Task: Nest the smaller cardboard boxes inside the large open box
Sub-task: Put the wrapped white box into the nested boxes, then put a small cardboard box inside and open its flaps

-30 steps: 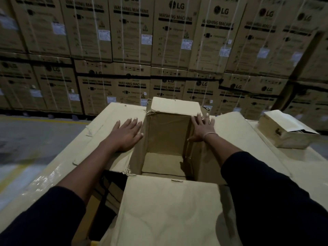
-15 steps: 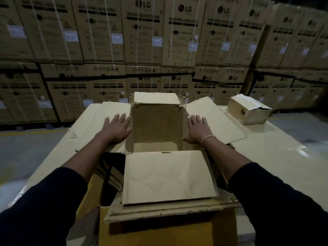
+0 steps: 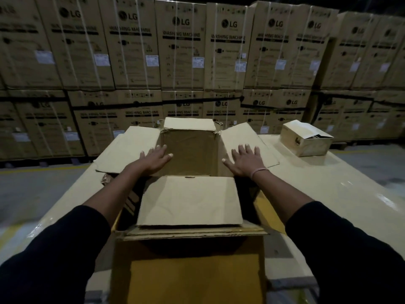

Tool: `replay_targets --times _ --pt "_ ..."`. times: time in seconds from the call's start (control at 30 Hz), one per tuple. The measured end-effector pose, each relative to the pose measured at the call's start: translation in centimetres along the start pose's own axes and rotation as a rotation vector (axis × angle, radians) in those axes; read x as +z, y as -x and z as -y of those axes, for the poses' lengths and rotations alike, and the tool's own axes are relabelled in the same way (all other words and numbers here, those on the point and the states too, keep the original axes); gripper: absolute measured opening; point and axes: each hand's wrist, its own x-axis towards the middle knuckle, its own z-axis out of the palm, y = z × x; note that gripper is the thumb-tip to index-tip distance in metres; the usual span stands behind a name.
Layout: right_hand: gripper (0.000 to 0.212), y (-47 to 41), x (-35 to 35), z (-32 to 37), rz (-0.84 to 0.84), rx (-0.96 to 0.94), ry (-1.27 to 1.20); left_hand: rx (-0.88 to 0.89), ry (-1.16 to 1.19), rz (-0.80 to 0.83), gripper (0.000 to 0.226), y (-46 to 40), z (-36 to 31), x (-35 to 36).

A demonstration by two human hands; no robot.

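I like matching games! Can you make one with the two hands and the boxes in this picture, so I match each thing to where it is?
Things:
1. left hand
2. right hand
3. small box
4. washing machine boxes

Places:
A. stacked in rows at the back
B. flat on the open box's right flap
C. alone on the surface, far right
D. flat on the open box's left flap

Pairs: 1-D, 2-B, 3-C, 4-A
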Motion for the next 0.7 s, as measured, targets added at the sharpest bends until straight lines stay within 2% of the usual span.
replay_targets --times 0.13,0.3,0.57,0.7 --pt "0.081 1.9 -0.6 -4.6 -0.018 0.004 -0.015 0.009 0.060 0.012 0.071 1.4 -6.4 2.0" --pt "0.083 4.2 -0.5 -11.4 -0.014 0.040 -0.208 0.147 0.085 -0.066 0.071 2.5 -16.3 5.0" --pt "0.085 9.5 3.5 -26.7 0.008 0.178 -0.317 0.518 -0.042 -0.304 0.071 1.0 -33.6 12.3" --pt "0.085 11.8 5.7 -33.9 0.036 0.270 -0.358 0.580 -0.055 -0.238 0.071 -0.4 -40.5 17.0"
